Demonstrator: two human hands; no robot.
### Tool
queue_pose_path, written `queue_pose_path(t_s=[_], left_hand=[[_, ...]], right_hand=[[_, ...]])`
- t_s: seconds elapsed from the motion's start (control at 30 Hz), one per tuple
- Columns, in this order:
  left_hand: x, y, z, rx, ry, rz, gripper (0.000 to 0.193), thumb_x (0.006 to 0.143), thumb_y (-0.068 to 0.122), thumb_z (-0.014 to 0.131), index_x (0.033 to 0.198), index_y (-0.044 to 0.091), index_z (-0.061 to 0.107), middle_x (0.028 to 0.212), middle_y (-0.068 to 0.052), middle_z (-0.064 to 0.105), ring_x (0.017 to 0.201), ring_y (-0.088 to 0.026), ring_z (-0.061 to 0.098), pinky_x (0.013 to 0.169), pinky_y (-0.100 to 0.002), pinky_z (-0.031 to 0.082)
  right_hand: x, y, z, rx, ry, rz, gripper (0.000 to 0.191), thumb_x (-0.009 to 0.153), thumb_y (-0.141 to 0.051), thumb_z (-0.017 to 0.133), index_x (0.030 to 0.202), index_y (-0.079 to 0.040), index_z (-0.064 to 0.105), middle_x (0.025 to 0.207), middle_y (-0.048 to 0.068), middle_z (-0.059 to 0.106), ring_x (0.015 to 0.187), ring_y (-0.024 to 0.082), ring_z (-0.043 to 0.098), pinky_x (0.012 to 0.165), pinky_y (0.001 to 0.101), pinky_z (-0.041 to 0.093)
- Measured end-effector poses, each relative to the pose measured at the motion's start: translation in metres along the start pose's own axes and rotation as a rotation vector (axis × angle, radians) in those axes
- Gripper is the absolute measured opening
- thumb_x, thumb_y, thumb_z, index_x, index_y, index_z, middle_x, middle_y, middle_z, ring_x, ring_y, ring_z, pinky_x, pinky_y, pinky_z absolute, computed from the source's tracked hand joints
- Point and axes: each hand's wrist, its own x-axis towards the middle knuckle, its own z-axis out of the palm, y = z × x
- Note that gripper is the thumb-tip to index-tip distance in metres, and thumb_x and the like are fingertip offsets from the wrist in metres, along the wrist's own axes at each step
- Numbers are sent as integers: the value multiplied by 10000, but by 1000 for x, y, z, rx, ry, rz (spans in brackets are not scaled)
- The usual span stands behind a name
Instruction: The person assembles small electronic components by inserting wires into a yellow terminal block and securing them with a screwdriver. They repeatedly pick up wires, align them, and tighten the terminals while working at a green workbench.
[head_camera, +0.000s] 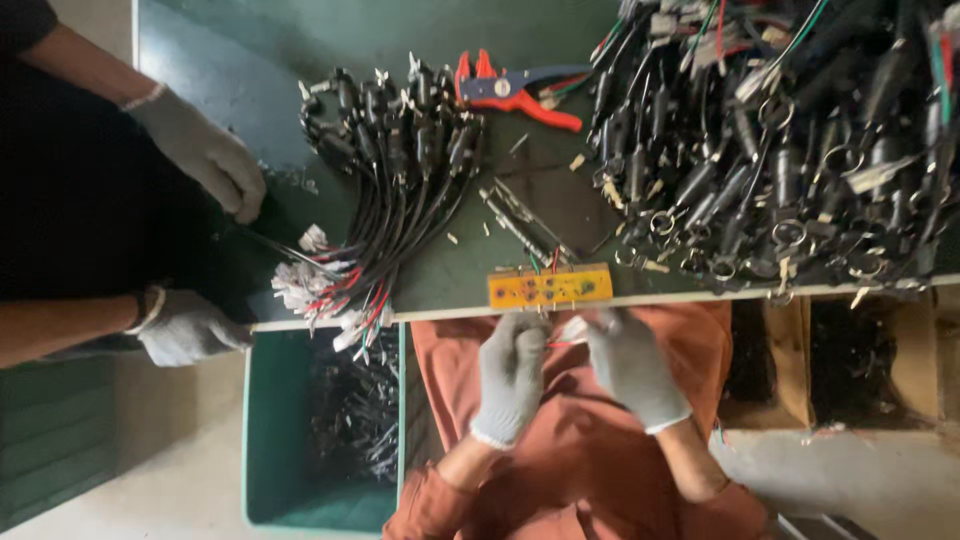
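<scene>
Wires (562, 335), thin and red with a white connector end, sit pinched between the two gloved hands just below the table (230, 60) edge, over the person's lap. The left hand (512, 375) has its fingers curled shut around one end. The right hand (630, 365) closes thumb and forefinger on the white end, so the piece is held taut between them, near enough to see well.

Just above the hands, an orange jig (550, 287) with small holes lies at the table edge, with a few wires rising from it. It seems set there for easy reach.

To the left, a bundle (385, 190) of black cables fans out, plug heads up and white connectors gathered toward the edge, apparently sorted as a batch. A far larger heap (780, 140) of cables and rings fills the right side. Red-handled pliers (515, 92) rest between the two.

A green bin (270, 420) stands below the edge with more black cables inside.

A co-worker's gloved hands (200, 150) work at the left end of the table.
</scene>
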Motion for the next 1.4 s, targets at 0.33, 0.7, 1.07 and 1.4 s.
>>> queue_pose_path(t_s=[0.33,0.7,1.07,1.4], left_hand=[[-5,-48,1,-33,-228,133,281,1001,258,737,1128,8,734,1033,-111,753,929,-155,681,820,-325,564],[-14,-56,20,4,31,-104,230,999,224,680,983,-4,653,800,-92,627,731,-105,557,646,-297,491],[6,-51,15,130,-97,118,156,986,168,684,930,22,686,814,-108,623,709,-188,545,661,-323,473],[4,-70,36,72,49,-63,204,923,190,759,861,-2,727,731,-54,669,646,-93,551,598,-275,474]], right_hand=[[-21,-3,13,1023,107,679,235,938,-93,709,1154,-8,742,775,36,674,635,111,593,562,261,456],[-25,-11,53,1777,434,589,150,981,-163,673,1050,-33,702,904,-7,703,792,96,644,687,271,523],[-23,6,60,705,384,522,187,969,-146,733,1022,32,737,762,28,711,663,59,606,577,230,503],[-13,13,60,819,388,629,173,972,-130,722,1035,29,742,805,15,727,695,46,643,605,219,528]])
